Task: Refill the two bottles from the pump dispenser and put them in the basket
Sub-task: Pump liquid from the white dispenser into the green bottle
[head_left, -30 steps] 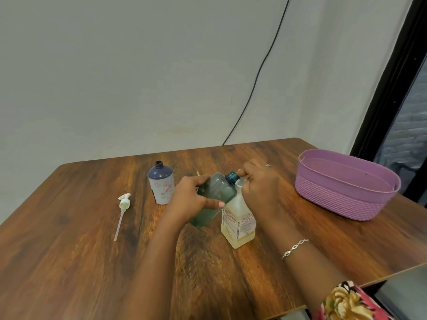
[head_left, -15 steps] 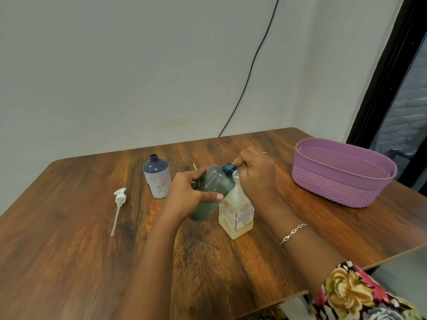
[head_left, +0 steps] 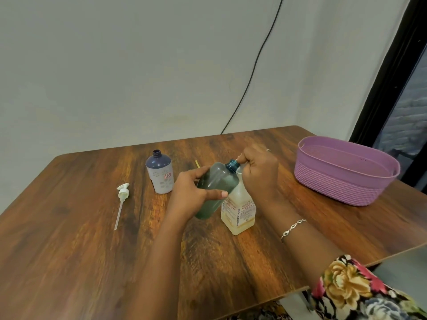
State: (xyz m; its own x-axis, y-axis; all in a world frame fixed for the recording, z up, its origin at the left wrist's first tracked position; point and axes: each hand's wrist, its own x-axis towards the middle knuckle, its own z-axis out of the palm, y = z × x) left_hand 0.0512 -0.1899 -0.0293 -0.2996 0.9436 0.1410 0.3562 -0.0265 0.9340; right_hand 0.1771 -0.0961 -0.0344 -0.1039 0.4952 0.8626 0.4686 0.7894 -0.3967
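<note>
- Head view: the left hand (head_left: 191, 195) is clamped round the body of the green bottle (head_left: 217, 188), which is tilted so that its open neck leans in at the top of the pump dispenser (head_left: 239, 213). The dispenser stands upright on the table (head_left: 69, 250).
- The right hand (head_left: 261, 174) is curled over the dispenser's top. The pump head is hidden under it, so I judge that it grips there and is pumping.
- This looks like the first refill.
- The blue bottle (head_left: 160, 175) stands uncapped behind the left hand, with a loose pump (head_left: 122, 195) lying further left.
- The basket (head_left: 342, 181) sits well apart on the right, and both bottles are outside it.
- The next move calls for holding the neck under the spout while pressing.
</note>
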